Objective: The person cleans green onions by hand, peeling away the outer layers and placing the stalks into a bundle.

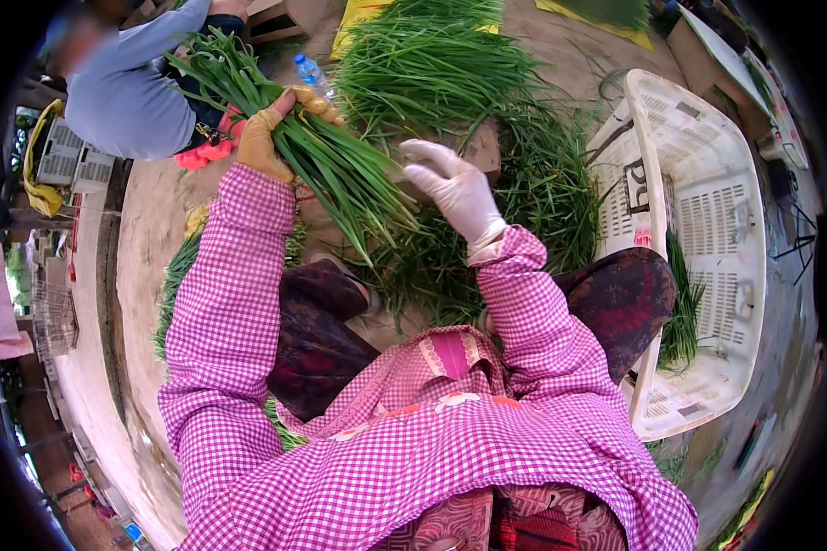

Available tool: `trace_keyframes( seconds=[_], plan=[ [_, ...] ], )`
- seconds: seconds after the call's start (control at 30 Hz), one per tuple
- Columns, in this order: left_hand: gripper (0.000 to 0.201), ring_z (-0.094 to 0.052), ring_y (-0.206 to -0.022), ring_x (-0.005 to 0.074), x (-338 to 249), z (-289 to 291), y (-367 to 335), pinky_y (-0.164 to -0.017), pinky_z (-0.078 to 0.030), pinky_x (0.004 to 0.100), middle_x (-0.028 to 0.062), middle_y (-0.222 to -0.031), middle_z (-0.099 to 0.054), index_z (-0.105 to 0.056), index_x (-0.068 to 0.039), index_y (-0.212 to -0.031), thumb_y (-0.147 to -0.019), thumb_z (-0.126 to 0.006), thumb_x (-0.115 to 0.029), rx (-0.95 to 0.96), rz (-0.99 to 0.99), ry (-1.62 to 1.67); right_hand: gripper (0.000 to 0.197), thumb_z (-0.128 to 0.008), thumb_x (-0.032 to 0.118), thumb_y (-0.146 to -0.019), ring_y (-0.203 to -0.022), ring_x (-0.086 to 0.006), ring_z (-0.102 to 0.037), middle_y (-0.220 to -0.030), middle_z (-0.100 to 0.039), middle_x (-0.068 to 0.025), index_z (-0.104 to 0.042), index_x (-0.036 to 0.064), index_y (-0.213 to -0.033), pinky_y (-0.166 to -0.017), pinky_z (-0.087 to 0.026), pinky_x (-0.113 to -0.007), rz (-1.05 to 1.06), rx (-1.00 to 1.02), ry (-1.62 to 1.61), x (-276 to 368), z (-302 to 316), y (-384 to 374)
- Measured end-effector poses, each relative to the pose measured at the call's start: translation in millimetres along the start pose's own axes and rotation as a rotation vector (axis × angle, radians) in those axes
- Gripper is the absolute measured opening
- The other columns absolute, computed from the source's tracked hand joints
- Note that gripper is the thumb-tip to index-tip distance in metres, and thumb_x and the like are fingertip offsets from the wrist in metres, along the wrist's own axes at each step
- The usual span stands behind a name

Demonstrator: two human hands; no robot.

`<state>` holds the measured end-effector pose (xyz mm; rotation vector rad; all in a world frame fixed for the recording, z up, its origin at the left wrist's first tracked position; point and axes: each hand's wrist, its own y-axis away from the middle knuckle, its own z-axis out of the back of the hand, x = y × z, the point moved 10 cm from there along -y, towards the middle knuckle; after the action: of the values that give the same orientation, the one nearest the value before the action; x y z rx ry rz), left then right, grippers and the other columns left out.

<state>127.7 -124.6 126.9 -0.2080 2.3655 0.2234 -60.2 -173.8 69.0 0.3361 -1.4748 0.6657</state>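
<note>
From my end of the feed, I judge the step in hand to be tidying a bunch of garlic chives [340, 165], which hangs slantwise before the chest in the left hand [266, 142], its yellow-orange glove wrapped firmly around the stalks. The white-gloved right hand [455, 191] holds nothing, its fingers parted beside the stalk ends; I can't tell whether they touch. To me, the next move calls for those fingers to close on the ends. Ahead lies a large chive pile [432, 60], near a water bottle [310, 70]; loose greens [551, 197] litter the ground below. The right knee [629, 298] crowds the white crate [712, 220], and a co-worker [129, 106] sits close by at upper left.
</note>
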Motion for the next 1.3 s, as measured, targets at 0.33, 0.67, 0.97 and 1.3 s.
trace_keyframes(
  seconds=[0.33,0.67,0.97,1.3],
  plan=[
    [0.017,-0.054,-0.073,0.0239,-8,14,-3,-0.085,-0.045,0.0421,0.0059,-0.076,-0.054,-0.054,0.000,-0.099,-0.089,-0.051,-0.015,-0.093,-0.043,-0.007,0.031,-0.060,0.032,-0.084,-0.091,-0.0278,-0.062,-0.099,-0.065,-0.0113,-0.063,0.0082,-0.103,-0.079,-0.048,-0.035,-0.024,0.011,0.220,-14,1,3],
    [0.025,-0.051,-0.066,0.0181,15,18,-7,-0.078,-0.048,0.0377,0.0027,-0.068,-0.047,-0.051,0.002,-0.109,-0.088,-0.055,-0.011,-0.113,-0.002,-0.182,0.015,-0.066,0.020,-0.076,-0.080,-0.0260,-0.061,-0.087,-0.065,-0.0059,-0.064,0.0087,-0.086,-0.073,-0.047,-0.035,0.388,-0.205,0.308,57,4,8],
    [0.018,-0.063,-0.081,0.0227,40,-16,-2,-0.073,-0.054,0.0349,0.0092,-0.083,-0.061,-0.057,-0.001,-0.096,-0.081,-0.062,-0.010,0.006,0.085,-0.304,0.015,-0.067,0.022,-0.077,-0.079,-0.0235,-0.062,-0.086,-0.066,-0.0058,-0.065,0.0096,-0.086,-0.071,-0.048,-0.031,0.078,-0.169,0.160,26,-7,-3],
    [0.019,-0.062,-0.091,0.0251,40,4,-1,-0.080,-0.052,0.0374,0.0124,-0.094,-0.062,-0.058,0.000,-0.098,-0.084,-0.060,-0.012,-0.104,0.127,-0.256,0.026,-0.069,0.022,-0.077,-0.089,-0.0214,-0.062,-0.093,-0.064,-0.0096,-0.064,0.0064,-0.097,-0.077,-0.048,-0.030,0.289,-0.116,0.324,49,-19,-2]
  ],
)
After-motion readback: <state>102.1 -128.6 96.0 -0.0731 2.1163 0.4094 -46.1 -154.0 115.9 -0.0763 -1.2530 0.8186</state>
